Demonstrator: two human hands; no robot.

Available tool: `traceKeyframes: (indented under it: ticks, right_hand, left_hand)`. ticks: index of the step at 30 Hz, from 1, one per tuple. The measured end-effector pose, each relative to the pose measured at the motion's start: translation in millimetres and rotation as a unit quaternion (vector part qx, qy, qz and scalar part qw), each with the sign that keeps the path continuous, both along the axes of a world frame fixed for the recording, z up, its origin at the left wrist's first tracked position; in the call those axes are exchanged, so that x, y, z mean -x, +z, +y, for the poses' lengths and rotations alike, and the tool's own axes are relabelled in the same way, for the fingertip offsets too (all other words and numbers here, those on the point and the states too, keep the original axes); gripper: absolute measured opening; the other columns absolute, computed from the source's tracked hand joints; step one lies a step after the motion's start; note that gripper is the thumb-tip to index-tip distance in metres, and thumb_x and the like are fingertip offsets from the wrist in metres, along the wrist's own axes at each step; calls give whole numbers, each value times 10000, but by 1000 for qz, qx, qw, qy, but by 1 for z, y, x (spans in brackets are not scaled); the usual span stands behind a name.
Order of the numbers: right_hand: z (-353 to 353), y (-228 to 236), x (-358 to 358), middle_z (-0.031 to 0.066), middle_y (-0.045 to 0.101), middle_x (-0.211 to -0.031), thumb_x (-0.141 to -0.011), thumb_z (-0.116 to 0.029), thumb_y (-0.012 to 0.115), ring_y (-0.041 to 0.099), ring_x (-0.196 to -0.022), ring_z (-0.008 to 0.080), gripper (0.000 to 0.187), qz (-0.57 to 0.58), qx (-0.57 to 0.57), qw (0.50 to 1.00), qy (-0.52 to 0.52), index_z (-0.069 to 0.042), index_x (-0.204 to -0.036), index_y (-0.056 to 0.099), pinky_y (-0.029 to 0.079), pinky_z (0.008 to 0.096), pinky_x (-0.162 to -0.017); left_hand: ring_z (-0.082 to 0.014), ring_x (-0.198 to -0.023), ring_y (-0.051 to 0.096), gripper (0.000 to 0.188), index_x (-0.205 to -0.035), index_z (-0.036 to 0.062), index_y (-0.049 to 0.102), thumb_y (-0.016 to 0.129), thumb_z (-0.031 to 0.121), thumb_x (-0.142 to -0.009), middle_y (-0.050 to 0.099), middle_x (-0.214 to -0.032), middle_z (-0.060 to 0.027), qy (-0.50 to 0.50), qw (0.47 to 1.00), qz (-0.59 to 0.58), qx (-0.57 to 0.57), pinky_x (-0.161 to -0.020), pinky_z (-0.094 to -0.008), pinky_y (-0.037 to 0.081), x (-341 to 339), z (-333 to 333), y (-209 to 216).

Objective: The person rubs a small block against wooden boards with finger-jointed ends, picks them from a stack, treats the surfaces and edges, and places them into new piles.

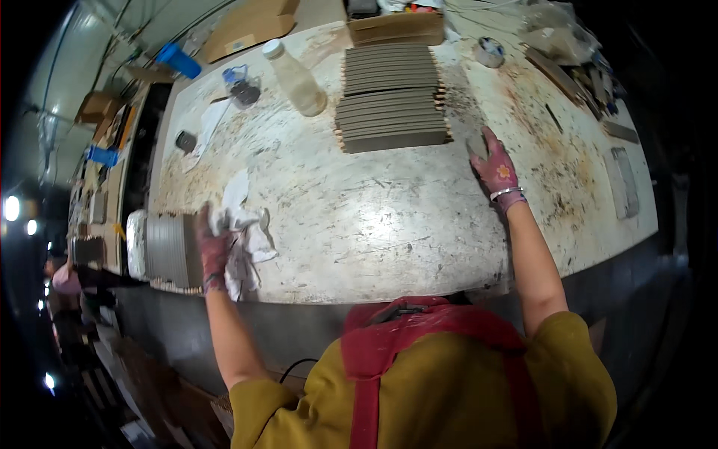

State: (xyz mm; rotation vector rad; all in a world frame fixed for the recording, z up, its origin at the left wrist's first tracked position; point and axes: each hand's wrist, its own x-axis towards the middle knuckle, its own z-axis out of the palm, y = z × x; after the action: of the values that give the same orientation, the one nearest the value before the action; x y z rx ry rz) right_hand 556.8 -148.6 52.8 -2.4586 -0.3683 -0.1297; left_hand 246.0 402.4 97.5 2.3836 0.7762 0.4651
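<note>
My left hand [215, 251], in a pink-purple glove, is at the right end of a stack of thin grey strips [170, 243] at the table's left edge. Its fingers look stretched out along the stack's face, though slightly blurred; whether they touch it I cannot tell. Just right of that hand lies a crumpled white cloth [254, 224]. My right hand [497, 168], gloved alike with a flower on the back, has its fingers apart and holds nothing. It is over the tabletop, to the right of two neat rows of grey strips [393, 138] with light brown ends.
On the stained white table [359, 209] stand a cloudy bottle [295, 78], a blue-topped jar [241, 88] and a small dark pot [185, 141]. A tape roll [490, 52] sits far right, near loose tools [591, 86]. A grey block [621, 182] is by the right edge.
</note>
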Motion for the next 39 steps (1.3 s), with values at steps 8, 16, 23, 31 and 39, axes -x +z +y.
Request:
traceKeyframes:
  ticks: [8, 16, 23, 31, 39]
  right_hand:
    - [89, 62, 94, 142, 606, -1256, -990, -225, 525, 636, -1066, 288, 440, 451, -700, 529, 162, -60, -1394, 469, 568, 404, -831]
    - [239, 53, 154, 169, 613, -1222, -960, -204, 587, 636, -1058, 288, 466, 596, -662, 413, 192, -32, -1376, 465, 570, 400, -810]
    - [367, 91, 156, 126, 622, -1177, -920, -217, 649, 656, -925, 148, 521, 624, -477, 548, 289, -17, -1363, 460, 576, 248, -644]
    - [467, 104, 102, 78, 618, -1141, -905, -293, 654, 641, -940, 147, 573, 548, -342, 693, 320, -38, -1379, 459, 569, 267, -775]
    - [562, 107, 62, 173, 579, -1256, -1010, -155, 472, 662, -1009, 258, 460, 654, -450, 523, 311, -11, -1437, 381, 595, 309, -832]
  left_hand:
    - [-207, -1301, 454, 443, -1307, 17, 537, 577, 156, -888, 472, -1442, -144, -69, 937, -307, 153, -1094, -320, 332, 39, 82, 26]
    - [-205, -876, 639, 167, -1034, 134, 657, 608, 178, -880, 701, -977, -71, 21, 967, -176, 185, -740, -350, 486, 46, 150, 52]
    - [-327, -886, 639, 220, -1054, 73, 651, 618, 243, -917, 676, -959, -156, 82, 990, -72, -93, -771, -389, 488, 23, 225, 92]
    - [-316, -1037, 636, 425, -1355, 250, 528, 576, 234, -934, 625, -1191, -126, 11, 997, 33, -69, -883, -403, 513, -80, 305, 26]
    - [-305, -988, 638, 205, -1040, 156, 672, 634, 270, -874, 657, -1027, -112, -24, 978, 40, -204, -827, -394, 526, -141, 352, -18]
